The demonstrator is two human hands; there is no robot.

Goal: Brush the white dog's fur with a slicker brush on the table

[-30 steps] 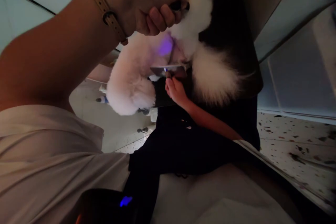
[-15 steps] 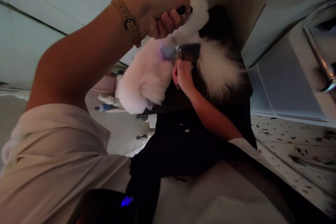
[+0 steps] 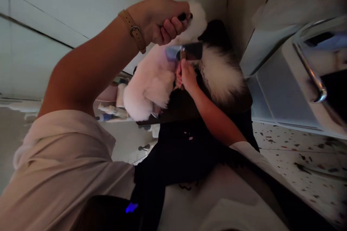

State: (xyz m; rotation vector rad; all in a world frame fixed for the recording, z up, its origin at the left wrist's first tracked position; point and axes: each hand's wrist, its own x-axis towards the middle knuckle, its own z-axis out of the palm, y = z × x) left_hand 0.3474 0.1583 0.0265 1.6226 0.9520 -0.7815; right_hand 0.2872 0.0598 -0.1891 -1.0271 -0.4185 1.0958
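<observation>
A fluffy white dog [image 3: 151,75] is on a dark table [image 3: 184,106], its long fur spread out at the right. Raised above its body, my left hand [image 3: 169,21] is closed on a white-furred part of the dog [image 3: 197,20]; dark spots show by the fingers, and I cannot make out which body part it is. In my right hand [image 3: 187,75] is a slicker brush [image 3: 183,51] with a wide grey and dark head, held by its handle. The brush head lies across the dog's fur, between the body and the longer fur at the right.
A pale cart or cabinet with a metal handle [image 3: 311,72] stands at the right. Bottles [image 3: 112,111] lie or stand on a shelf left of the table. A tiled wall [image 3: 94,0] rises behind, and speckled floor [image 3: 279,144] shows at lower right.
The view has shifted slightly, so the dog and my hands appear a little lower and further left. My left hand keeps its hold, and my right hand still grips the slicker brush.
</observation>
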